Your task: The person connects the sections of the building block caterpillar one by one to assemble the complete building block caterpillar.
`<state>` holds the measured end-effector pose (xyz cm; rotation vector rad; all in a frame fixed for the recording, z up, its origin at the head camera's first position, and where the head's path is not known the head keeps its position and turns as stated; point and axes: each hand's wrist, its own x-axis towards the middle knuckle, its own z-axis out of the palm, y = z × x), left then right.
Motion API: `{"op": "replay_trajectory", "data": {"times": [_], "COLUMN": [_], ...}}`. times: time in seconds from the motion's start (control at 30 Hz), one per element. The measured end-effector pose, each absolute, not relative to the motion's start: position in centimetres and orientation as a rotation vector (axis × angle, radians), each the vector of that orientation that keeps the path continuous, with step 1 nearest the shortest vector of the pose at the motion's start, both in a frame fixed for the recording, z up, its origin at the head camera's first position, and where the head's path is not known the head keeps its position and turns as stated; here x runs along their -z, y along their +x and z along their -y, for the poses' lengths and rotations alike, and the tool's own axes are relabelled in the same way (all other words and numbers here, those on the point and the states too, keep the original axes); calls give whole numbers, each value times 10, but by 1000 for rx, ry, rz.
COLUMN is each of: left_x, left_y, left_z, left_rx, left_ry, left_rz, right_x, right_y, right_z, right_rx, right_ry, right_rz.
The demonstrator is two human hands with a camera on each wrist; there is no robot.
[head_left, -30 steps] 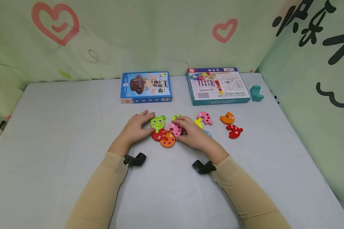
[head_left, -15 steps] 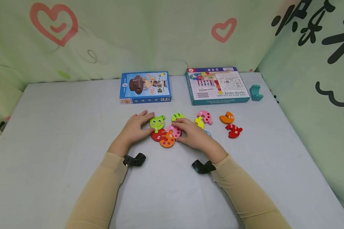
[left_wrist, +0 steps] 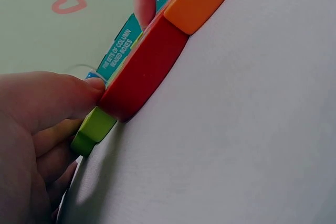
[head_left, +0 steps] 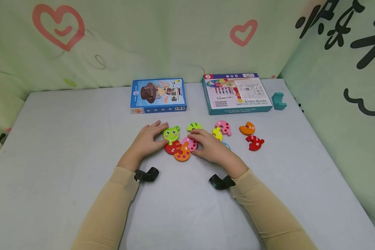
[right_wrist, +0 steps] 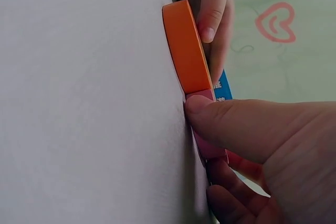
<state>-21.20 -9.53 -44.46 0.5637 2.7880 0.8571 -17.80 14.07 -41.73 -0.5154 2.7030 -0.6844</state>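
Observation:
My left hand [head_left: 147,141] holds the green smiling-face puzzle piece [head_left: 171,134] at its left side, the thumb lying near its join with the red piece numbered 2 [head_left: 172,148]. An orange spotted piece numbered 3 [head_left: 182,153] joins on to the red one. Beyond it is a pink spotted piece [head_left: 190,143], fitted against the orange knob. My right hand [head_left: 210,145] pinches this pink piece, and the right wrist view shows the thumb [right_wrist: 202,107] on its near edge. Part of the pink piece is hidden by the fingers.
Just behind my right hand lies a green striped piece [head_left: 194,126]. Right of it are yellow [head_left: 217,133], pink [head_left: 224,127], blue [head_left: 226,146], orange [head_left: 248,128] and red [head_left: 255,143] pieces. Farther back stand a blue box [head_left: 158,96], a teal-edged box [head_left: 237,93] and a teal block [head_left: 279,101].
My right hand has brought the pink piece slightly towards me, against the orange one, and more of the green striped piece shows. The left hand stays in place.

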Motion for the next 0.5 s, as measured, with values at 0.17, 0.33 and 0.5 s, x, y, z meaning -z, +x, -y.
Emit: {"op": "replay_trajectory", "data": {"times": [0.17, 0.33, 0.5], "left_x": [445, 445, 445], "left_y": [-212, -211, -212], "left_z": [95, 95, 95], "left_rx": [-853, -860, -871], "left_ry": [560, 551, 547], "left_rz": [-2791, -2793, -2793], "right_x": [417, 414, 403], "right_y": [-178, -178, -184], "right_z": [-141, -145, -154], "right_rx": [700, 734, 786], "right_ry": [-516, -521, -479], "right_rz": [-2695, -2660, -2668]}}
